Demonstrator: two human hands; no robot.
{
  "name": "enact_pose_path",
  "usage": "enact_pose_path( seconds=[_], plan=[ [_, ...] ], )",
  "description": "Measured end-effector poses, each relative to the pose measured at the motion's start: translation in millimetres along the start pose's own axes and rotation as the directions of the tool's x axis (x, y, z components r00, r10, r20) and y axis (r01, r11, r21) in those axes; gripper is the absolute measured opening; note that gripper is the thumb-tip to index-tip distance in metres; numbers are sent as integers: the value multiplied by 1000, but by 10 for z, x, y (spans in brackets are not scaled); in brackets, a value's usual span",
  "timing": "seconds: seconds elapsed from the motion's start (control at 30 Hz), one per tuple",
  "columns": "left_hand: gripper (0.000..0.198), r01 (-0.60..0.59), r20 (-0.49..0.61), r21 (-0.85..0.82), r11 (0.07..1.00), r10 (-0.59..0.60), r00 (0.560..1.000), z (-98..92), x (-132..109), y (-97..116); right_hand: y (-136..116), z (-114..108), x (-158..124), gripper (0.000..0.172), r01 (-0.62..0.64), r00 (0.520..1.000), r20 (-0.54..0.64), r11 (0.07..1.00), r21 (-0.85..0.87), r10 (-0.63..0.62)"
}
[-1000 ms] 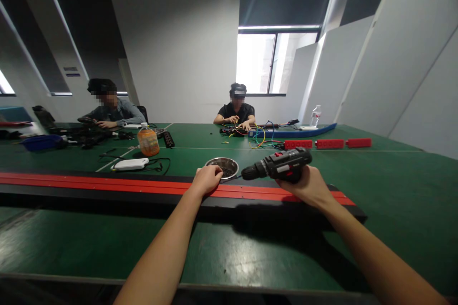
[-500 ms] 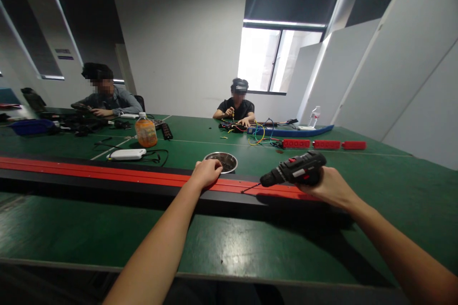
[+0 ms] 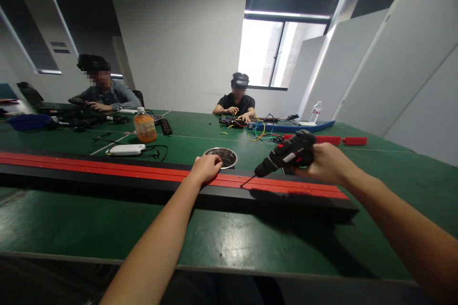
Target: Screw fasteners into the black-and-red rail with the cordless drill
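My right hand [image 3: 324,164] grips a black cordless drill [image 3: 288,152], tilted with its long thin bit pointing down to the left. The bit's tip meets the red strip [image 3: 157,173] that runs along the top of a long black bar [image 3: 214,198]. My left hand [image 3: 206,167] rests on the strip with its fingers curled in at the near rim of a metal bowl [image 3: 233,163]. Small dark pieces lie in the bowl. Whatever the left fingertips pinch, if anything, is hidden.
Beyond the bar stand a bottle of orange liquid [image 3: 145,127] and a white device [image 3: 126,149] with a cable. Two people sit across the green table [image 3: 200,243]. Colored wires [image 3: 263,133], red blocks [image 3: 354,141] and a blue strip [image 3: 315,127] lie farther back.
My right hand has raised the drill's rear end, so it leans more steeply, while its tip stays on the red strip. My left hand has kept its place by the bowl.
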State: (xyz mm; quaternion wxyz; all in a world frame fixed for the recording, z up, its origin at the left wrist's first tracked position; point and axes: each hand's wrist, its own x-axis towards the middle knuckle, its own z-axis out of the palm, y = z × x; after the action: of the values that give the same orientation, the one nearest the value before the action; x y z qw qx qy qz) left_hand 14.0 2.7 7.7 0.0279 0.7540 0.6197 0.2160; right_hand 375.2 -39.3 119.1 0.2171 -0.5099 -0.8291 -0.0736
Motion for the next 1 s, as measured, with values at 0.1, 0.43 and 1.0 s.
enact_pose_path(
  seconds=[0.1,0.43,1.0],
  plan=[
    [32,-6,-8,11,1000,6,1000,17,8,-17,-205,-220,271,28,104,992,97,967,-233,-84],
    [46,-33,68,69,997,29,997,-11,-18,30,-898,-458,857,28,327,945,117,868,-374,-305],
    [62,-55,100,150,987,41,994,45,4,40,-1060,-563,789,33,276,957,194,884,-377,-216]
  ],
)
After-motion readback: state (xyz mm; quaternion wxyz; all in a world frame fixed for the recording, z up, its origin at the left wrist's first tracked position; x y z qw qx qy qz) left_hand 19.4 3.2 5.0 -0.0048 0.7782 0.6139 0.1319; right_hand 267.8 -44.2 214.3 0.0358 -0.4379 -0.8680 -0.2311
